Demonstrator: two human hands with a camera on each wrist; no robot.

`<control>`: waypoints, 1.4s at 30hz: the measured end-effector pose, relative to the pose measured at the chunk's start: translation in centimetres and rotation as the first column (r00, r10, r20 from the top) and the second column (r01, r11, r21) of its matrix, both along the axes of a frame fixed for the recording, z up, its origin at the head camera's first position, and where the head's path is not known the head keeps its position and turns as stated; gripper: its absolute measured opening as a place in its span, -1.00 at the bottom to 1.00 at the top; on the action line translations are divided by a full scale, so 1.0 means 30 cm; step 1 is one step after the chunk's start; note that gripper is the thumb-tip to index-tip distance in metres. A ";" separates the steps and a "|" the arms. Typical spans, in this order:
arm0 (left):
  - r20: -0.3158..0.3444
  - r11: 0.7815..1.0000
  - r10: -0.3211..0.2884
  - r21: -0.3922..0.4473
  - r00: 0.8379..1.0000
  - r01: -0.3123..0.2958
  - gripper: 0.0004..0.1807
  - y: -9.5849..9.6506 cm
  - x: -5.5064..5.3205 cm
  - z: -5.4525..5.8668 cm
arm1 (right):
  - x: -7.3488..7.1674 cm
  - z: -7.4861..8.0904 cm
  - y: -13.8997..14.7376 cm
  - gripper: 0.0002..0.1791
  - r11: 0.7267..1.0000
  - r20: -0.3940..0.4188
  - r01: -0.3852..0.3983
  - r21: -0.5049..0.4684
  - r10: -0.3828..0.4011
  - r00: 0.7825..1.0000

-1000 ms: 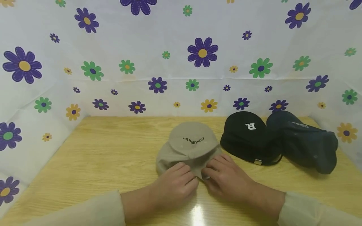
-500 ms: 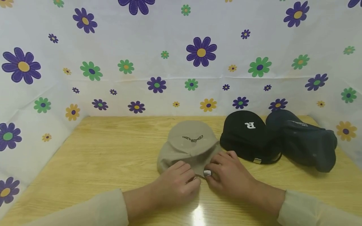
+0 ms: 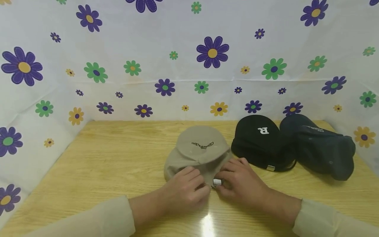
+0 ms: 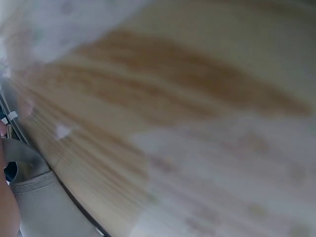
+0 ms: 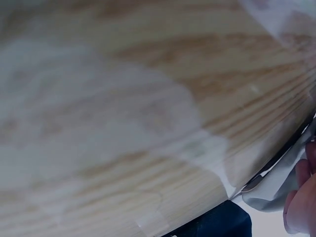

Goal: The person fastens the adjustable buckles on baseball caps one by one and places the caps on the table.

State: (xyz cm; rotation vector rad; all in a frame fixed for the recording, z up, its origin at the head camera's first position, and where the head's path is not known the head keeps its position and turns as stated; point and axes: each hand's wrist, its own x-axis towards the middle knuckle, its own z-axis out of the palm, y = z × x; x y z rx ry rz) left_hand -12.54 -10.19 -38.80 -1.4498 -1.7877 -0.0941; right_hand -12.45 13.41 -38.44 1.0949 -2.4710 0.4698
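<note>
A beige baseball cap (image 3: 201,141) with dark "COLORADO" lettering sits at mid-table, its back opening toward me. My left hand (image 3: 185,189) has curled fingers and grips the cap's back edge left of the strap. On the right side of that opening, my right hand (image 3: 241,181) pinches the strap end, where a silvery metal buckle (image 3: 217,182) shows by the thumb. My fingers cover most of the strap. In the left wrist view, the strap arch (image 4: 29,158) and part of the left hand (image 4: 7,212) show at the edge. The right wrist view catches the right hand's fingers (image 5: 301,197) beside pale cap fabric.
To the right lies a black cap (image 3: 254,135) with a white "R" and a metal strap buckle. Touching it, a navy cap (image 3: 322,151) rests on its side. A flower-print cloth (image 3: 177,72) rises behind the wooden table (image 3: 103,158).
The right hand has shifted slightly, uncovering the metal buckle. The left hand has moved a little to the right. The beige cap stays nearly in place.
</note>
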 end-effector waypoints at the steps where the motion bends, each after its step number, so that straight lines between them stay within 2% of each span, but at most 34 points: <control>1: -0.001 1.000 0.003 -0.002 1.000 -0.003 -0.79 0.000 -0.002 0.000 | -0.002 -0.001 0.001 -0.83 1.000 0.003 -0.013 -0.014 0.014 1.000; 10: 0.012 0.998 0.048 -0.044 0.999 -0.047 -0.74 -0.005 -0.007 0.003 | -0.012 -0.003 0.006 -0.76 0.989 0.020 -0.110 -0.101 0.112 0.993; 17: -0.014 0.999 0.036 -0.022 0.999 -0.037 -0.74 -0.007 -0.014 0.002 | -0.014 0.001 0.004 -0.75 0.973 -0.044 -0.182 -0.142 0.178 0.983; 29: -0.024 1.000 -0.001 0.007 1.000 0.001 -0.75 -0.005 -0.019 0.002 | -0.020 0.000 0.008 -0.70 0.949 -0.055 -0.237 -0.210 0.230 0.972; 42: -0.034 1.000 -0.030 -0.008 0.999 0.030 -0.75 -0.009 -0.021 0.004 | -0.021 -0.002 0.011 -0.71 0.948 -0.008 -0.236 -0.216 0.240 0.971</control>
